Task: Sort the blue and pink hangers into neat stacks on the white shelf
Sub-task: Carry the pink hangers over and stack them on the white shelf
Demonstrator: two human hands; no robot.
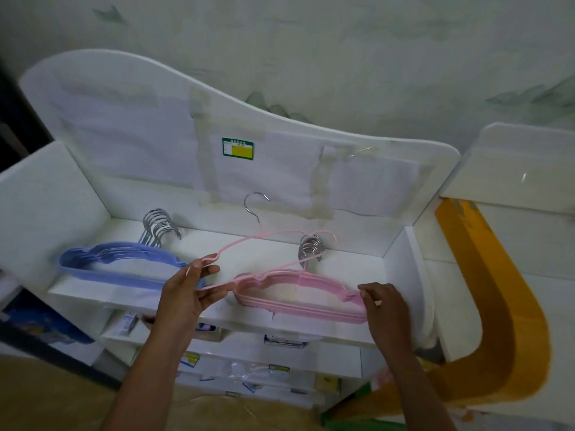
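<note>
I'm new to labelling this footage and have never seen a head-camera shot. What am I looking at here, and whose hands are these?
One picture, from a camera worn on a person's head, looking down at their own hands. No robot is involved. On the white shelf lie a blue hanger stack and a pink hanger stack. The left hand pinches one end of a single pink hanger, held tilted above the shelf. The right hand touches the pink stack's right end; its exact grip is unclear.

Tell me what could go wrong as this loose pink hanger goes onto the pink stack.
The loose pink hanger, pinched at one end by the left hand, hangs tilted over the pink stack; its hook may not line up with the stacked hooks. The right hand at the stack's end could nudge it askew.
</note>
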